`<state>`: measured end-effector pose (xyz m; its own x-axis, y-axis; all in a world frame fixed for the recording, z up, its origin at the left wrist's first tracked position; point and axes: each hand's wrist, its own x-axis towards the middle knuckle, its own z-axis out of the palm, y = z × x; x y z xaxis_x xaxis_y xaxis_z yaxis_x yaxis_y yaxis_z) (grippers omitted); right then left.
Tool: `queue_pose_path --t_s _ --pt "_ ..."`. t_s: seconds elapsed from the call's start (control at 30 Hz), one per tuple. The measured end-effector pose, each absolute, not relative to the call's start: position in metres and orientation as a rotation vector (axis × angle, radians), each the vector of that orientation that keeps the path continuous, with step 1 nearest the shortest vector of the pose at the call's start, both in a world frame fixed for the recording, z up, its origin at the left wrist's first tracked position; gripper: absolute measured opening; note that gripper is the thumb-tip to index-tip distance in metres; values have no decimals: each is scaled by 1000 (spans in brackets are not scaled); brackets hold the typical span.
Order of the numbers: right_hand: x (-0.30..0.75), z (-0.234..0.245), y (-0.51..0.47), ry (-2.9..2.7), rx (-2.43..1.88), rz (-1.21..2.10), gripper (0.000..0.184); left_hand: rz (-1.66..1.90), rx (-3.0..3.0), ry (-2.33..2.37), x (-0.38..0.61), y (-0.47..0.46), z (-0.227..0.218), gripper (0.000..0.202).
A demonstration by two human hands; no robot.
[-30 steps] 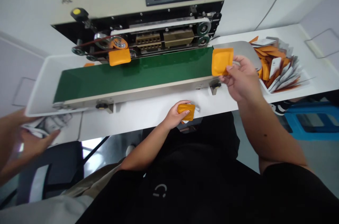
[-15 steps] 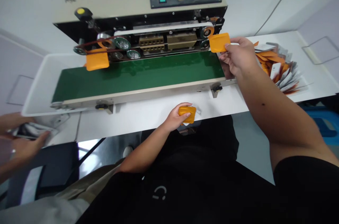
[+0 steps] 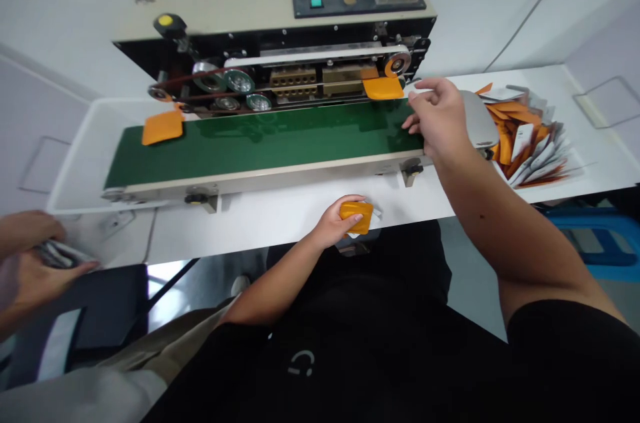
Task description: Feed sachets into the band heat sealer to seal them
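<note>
My left hand (image 3: pixel 343 222) is closed around several small packets, an orange packet (image 3: pixel 359 216) on top, near the front edge of the table. Over the right end of the green conveyor belt (image 3: pixel 280 136), my right hand (image 3: pixel 437 113) is empty, its fingers curved and apart. Just left of those fingers, an orange packet (image 3: pixel 383 88) hangs in the rollers of the band sealing machine (image 3: pixel 220 10). A second orange packet (image 3: pixel 163 128) lies at the belt's left end, by the machine's outlet.
A pile of orange and white packets (image 3: pixel 525 136) fills a tray on the right. At the belt's left end stands a white bin (image 3: pixel 75 173). A co-worker's hands (image 3: pixel 45 263) hold packets at far left. A blue stool (image 3: pixel 600 243) stands at right.
My right hand has let go of the orange packet, which has moved left into the rollers. The other packet has travelled left and dropped onto the belt's end. My left hand keeps its hold.
</note>
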<state>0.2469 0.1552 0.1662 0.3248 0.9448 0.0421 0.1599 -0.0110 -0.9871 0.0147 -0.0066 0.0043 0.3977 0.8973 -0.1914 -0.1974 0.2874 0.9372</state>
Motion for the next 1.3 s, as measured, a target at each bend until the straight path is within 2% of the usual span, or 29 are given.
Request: queue_pose_path --t_s 0.17,0.3,0.57,0.93,1.13,1.3 --pt "240 138 70 -1221 -1261 839 25 886 1009 870 16 -6 4 64" --pt "229 105 2 -1361 -1309 872 20 933 978 876 17 -6 3 67" --pt "216 51 -27 -1506 -1472 889 17 953 958 918 19 -7 7 76" --pt "205 43 -28 -1584 -1516 736 7 1019 981 943 20 -10 7 75" --pt "207 36 -27 -1539 -1518 770 16 1055 956 928 22 -9 2 72" --pt "207 38 -31 -1272 -1565 866 19 1071 919 942 22 -7 -3 77"
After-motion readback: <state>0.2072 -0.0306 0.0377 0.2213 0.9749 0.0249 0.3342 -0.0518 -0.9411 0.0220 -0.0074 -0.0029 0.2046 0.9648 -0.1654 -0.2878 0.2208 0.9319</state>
